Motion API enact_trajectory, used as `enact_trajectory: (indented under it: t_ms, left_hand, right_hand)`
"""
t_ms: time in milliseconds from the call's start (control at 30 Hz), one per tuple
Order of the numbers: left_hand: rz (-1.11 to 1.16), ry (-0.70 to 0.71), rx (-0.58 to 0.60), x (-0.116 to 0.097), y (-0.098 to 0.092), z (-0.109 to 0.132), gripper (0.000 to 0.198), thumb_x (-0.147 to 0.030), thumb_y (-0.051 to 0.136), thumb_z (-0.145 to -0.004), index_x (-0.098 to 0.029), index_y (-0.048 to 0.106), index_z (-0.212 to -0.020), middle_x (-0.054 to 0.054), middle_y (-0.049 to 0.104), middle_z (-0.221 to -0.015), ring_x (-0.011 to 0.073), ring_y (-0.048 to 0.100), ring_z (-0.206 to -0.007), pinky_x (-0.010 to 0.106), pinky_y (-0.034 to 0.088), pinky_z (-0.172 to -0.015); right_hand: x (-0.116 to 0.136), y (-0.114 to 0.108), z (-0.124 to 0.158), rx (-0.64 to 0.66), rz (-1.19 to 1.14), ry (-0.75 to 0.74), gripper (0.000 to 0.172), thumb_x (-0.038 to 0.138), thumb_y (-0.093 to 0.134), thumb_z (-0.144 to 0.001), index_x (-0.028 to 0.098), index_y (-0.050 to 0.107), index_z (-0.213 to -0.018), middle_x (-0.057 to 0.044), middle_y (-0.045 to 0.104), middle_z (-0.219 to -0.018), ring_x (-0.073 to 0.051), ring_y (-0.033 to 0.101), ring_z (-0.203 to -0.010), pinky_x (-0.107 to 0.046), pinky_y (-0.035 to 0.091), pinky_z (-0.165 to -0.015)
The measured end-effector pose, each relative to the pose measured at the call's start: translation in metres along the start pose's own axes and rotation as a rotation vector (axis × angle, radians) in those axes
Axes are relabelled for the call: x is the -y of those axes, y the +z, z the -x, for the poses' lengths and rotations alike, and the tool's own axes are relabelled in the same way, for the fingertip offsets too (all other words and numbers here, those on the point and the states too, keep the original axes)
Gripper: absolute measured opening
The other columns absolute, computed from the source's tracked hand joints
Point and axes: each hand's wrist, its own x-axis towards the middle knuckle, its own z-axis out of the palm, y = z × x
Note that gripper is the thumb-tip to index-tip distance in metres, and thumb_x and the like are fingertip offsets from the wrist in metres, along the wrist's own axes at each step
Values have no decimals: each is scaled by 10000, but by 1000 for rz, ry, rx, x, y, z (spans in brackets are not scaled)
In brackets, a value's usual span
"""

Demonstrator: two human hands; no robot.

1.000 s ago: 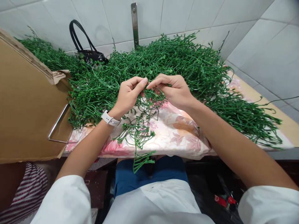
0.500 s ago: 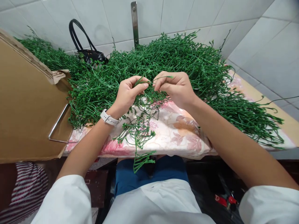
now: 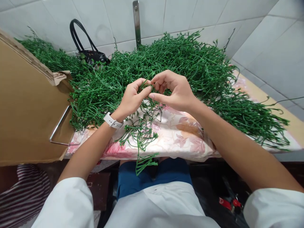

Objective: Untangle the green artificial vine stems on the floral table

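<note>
A thin green plastic-looking stem (image 3: pixel 144 85) is pinched between the thumb and forefinger of my left hand (image 3: pixel 132 98). My right hand (image 3: pixel 178 91) meets the left one at the fingertips; its thumb and forefinger are apart, the other fingers curled, and I see nothing held there. Just behind both hands rises a big tangled pile of green stems (image 3: pixel 171 53) with small branched tips. Below my left hand, a loose cluster of stems (image 3: pixel 140 129) lies on the flowered cloth (image 3: pixel 175 136). One branched stem (image 3: pixel 146 162) from it hangs over the front edge.
A cardboard box (image 3: pixel 30 104) stands at the left, by a bent metal handle (image 3: pixel 57 126). Behind the pile, a black handbag (image 3: pixel 93 56) leans near the tiled wall (image 3: pixel 180 15). More stems (image 3: pixel 254 117) stretch to the right. A striped garment (image 3: pixel 23 196) shows at lower left.
My right hand's thumb and forefinger have spread apart from their pinch, and the hand has shifted slightly left. The stem end that stuck out over it is gone from there.
</note>
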Motion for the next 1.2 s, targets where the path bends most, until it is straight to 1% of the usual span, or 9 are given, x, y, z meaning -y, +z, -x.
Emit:
enact_trajectory:
  t_ms: [200, 300, 400, 467, 633, 767, 867, 967, 1200]
  left_hand:
    - [33, -63, 13, -1, 1, -1, 50, -214, 612, -899, -168, 630, -908, -17, 585, -786, 73, 470, -600, 209, 426, -546]
    - [-17, -53, 28, -1, 0, 0, 40, -211, 615, -911, -172, 623, -918, -33, 538, -745, 78, 455, -591, 222, 396, -546]
    - [-66, -6, 54, -4, -2, 0, 76, -242, 644, -919, -167, 632, -912, -20, 562, -778, 97, 515, -719, 237, 440, -680]
    - [-69, -2, 74, -6, -3, 1, 165, -323, 667, -939, -166, 632, -902, -15, 569, -789, 106, 522, -762, 249, 441, -728]
    - [-67, 23, 164, -9, -3, 1, 416, -543, 686, -969, -172, 597, -803, -33, 480, -697, 102, 436, -686, 265, 370, -660]
    - [15, 73, 158, -7, -1, 0, 502, -647, 681, -950, -178, 619, -781, -30, 460, -669, 106, 424, -664, 268, 359, -628]
    - [92, 40, 152, -7, 0, 0, 527, -654, 724, -913, -181, 590, -723, -41, 431, -618, 89, 375, -586, 262, 304, -555]
    - [182, -28, 197, -11, 1, 1, 541, -647, 784, -859, -181, 568, -690, -48, 425, -581, 72, 346, -525, 256, 250, -504]
    - [381, -140, 362, -19, -4, 5, 464, -580, 813, -862, -172, 618, -758, -41, 444, -596, 59, 379, -499, 241, 253, -478]
  right_hand:
    - [0, -3, 0, 51, 127, -88, 547, 483, 932, -742, 190, 691, -1136, 2, 640, -892, -121, 548, -772, -278, 469, -697]
    - [0, -1, 1, 27, 139, -96, 334, 348, 820, -851, 169, 707, -1109, 3, 633, -840, -115, 541, -741, -275, 458, -687]
    - [0, 1, 1, -22, 123, -46, 147, 298, 699, -950, 178, 725, -1030, 1, 625, -790, -113, 526, -707, -270, 436, -661]
    - [1, 0, 0, -32, 92, -11, 190, 374, 695, -978, 186, 716, -971, -4, 621, -781, -111, 505, -681, -267, 411, -629]
    - [5, -2, -5, 38, -62, 115, 485, 667, 709, -939, 204, 610, -836, 15, 514, -672, -104, 389, -584, -274, 311, -536]
    - [5, 2, -7, 44, -170, 151, 561, 756, 693, -902, 229, 516, -825, 23, 469, -663, -109, 388, -577, -274, 324, -524]
    - [4, 6, -5, 75, -244, 193, 566, 758, 692, -901, 241, 473, -827, 50, 391, -631, -100, 343, -537, -266, 301, -480]
    - [6, 6, -3, 173, -386, 248, 544, 715, 700, -924, 242, 450, -827, 66, 349, -624, -84, 297, -504, -252, 260, -445]
    - [21, -9, -2, 415, -728, 266, 439, 542, 721, -989, 217, 460, -851, 83, 276, -659, -56, 246, -516, -181, 249, -452]
